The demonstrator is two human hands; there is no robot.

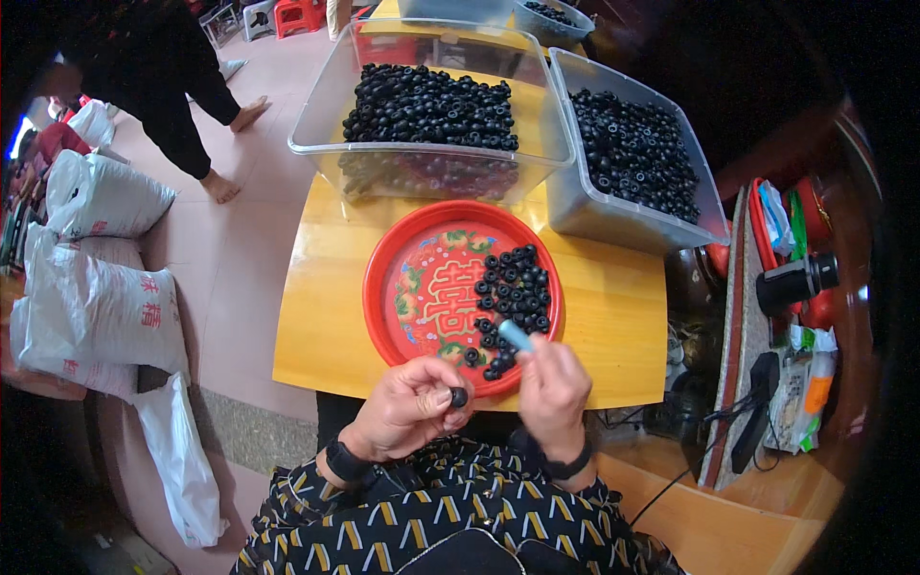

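Between the thumb and fingers of my left hand [410, 404] is a small black ring-shaped part [458, 397], held just off the near rim of a round red tray [380, 331]. My right hand [556, 388] grips a light blue, pen-like tool [516, 335], its pale tip pointing up and left over the tray. Several loose black parts [517, 287] with holes through them lie on the tray's right side, on its patterned floor. The exact kind of the parts and of the tool's tip cannot be made out.
Beyond the tray, a clear plastic bin [431, 153] and a second bin [613, 216] hold heaps of black parts on the yellow table [316, 316]. White sacks [115, 297] stand at left, near a barefoot person [192, 105]. A black bottle [795, 280] lies on the right-hand shelf.
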